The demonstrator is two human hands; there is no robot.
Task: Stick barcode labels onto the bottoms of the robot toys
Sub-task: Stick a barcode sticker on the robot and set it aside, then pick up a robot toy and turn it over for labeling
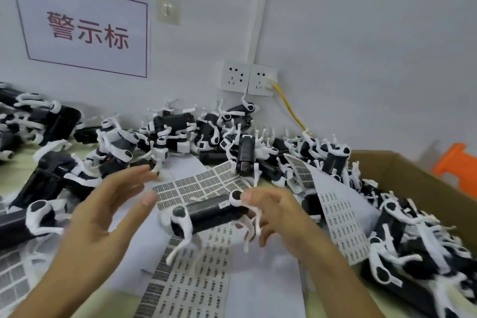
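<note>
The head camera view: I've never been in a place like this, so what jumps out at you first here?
First, the heap of black-and-white robot dog toys piled along the wall, with more filling the cardboard box at right. In the middle, the right hand holds one toy dog by its rear end, the left hand open beside it, above sheets of barcode labels. On the wall, upper left, hangs a white sign with big red characters.

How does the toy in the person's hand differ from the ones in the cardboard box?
The held toy is alone, gripped at one end by the right hand above the label sheets; the boxed toys lie piled and tangled in the cardboard box. A small white label shows on the held toy's body; none is plain on the boxed ones. All are black with white legs.
</note>
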